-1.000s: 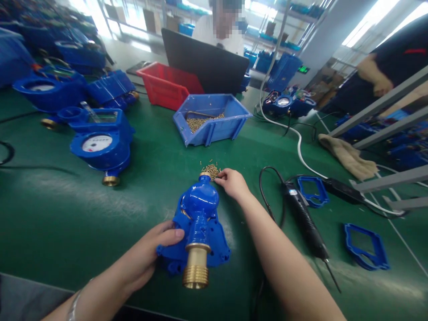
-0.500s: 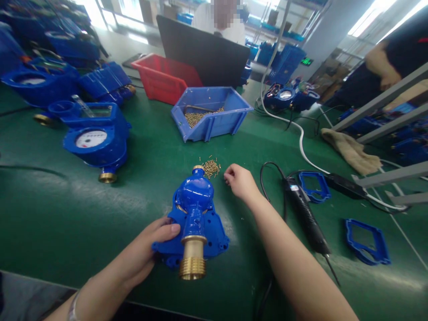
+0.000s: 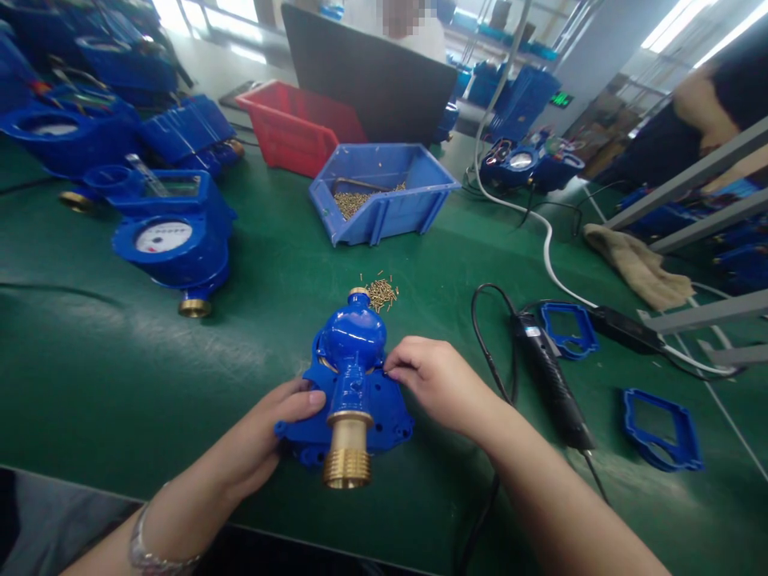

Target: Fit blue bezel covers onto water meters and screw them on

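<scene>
A blue water meter (image 3: 353, 336) with brass threaded ends lies underside up on the green table, its larger brass end toward me. My left hand (image 3: 288, 416) grips the left edge of its blue housing, thumb on top. At the housing's right upper edge, my right hand (image 3: 435, 380) is closed in a pinch, fingertips touching or very near it. Whatever sits between those fingertips is too small to make out. Just past the meter's far end lies a small pile of brass screws (image 3: 382, 294).
A blue bin (image 3: 414, 212) of screws and a red bin (image 3: 288, 136) stand behind. To the right lie a black electric screwdriver (image 3: 555, 384) with its cable and two blue frames (image 3: 663, 428). Another meter (image 3: 174, 240) stands left. A person sits behind a dark panel (image 3: 366, 76).
My right hand has come from beside the screw pile back toward me, to the right edge of the meter. My left hand keeps its hold. The view has shifted slightly.
</scene>
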The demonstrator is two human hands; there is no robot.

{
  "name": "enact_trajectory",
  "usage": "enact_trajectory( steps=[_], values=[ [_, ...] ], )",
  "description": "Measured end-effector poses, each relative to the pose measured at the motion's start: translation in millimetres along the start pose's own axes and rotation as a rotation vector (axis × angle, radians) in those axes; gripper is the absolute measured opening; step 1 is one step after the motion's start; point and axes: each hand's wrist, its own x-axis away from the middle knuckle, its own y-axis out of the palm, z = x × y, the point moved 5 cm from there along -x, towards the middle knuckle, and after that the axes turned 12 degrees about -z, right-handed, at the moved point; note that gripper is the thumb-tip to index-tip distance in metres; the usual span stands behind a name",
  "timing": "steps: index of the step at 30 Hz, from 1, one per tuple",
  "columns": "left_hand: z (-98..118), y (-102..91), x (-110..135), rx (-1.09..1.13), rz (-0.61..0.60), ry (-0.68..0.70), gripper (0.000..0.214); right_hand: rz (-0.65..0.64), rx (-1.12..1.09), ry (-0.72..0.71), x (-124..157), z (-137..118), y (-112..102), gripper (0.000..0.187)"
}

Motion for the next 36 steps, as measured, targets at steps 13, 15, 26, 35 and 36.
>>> enact_trajectory(
  steps=[13, 15, 26, 35, 36],
  values=[
    [-1.1, -2.4, -0.8, -0.039, 0.003, -0.003, 0.033, -0.124, 0.401, -0.031, -6.9, -29.3, -1.9, 0.019],
    [-1.9, -2.9, -0.9, -0.042, -0.003, -0.004, 0.034, -0.153, 0.417, -0.040, -9.1, -30.2, -2.5, 0.018],
    [-1.4, 0.9, -1.2, 0.013, -0.067, 0.003, 0.028, 0.129, -0.261, 0.005, 21.4, 6.3, -21.0, 0.021],
    [-0.1, 2.1, 1.2, -0.029, -0.025, -0.002, 0.030, -0.054, -0.209, 0.052, 53.2, -7.8, 3.5, 0.010],
    [-0.4, 1.3, 1.5, -0.030, -0.012, -0.001, 0.028, -0.073, -0.185, 0.028, 51.7, -9.3, 5.2, 0.011]
  ],
)
